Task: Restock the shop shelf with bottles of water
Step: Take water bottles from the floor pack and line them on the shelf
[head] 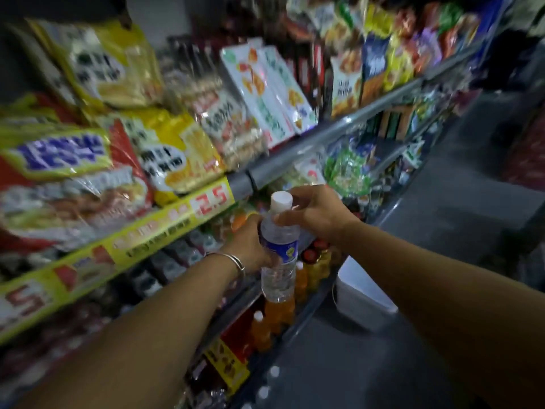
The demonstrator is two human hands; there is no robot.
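Note:
A clear water bottle (278,255) with a white cap and a blue label stands upright in the air in front of the shelf (283,163). My left hand (250,246) grips its middle from the left, a silver bangle on the wrist. My right hand (317,212) holds the bottle's neck just below the cap, thumb and fingers curled round it. The bottle is level with the drinks shelf, below the shelf of snack bags.
Noodle and snack packets (165,149) fill the upper shelf behind a yellow price strip (165,228). Orange drink bottles (277,314) and red-capped bottles (312,258) line the lower shelves. A white box (362,293) stands on the grey aisle floor at right.

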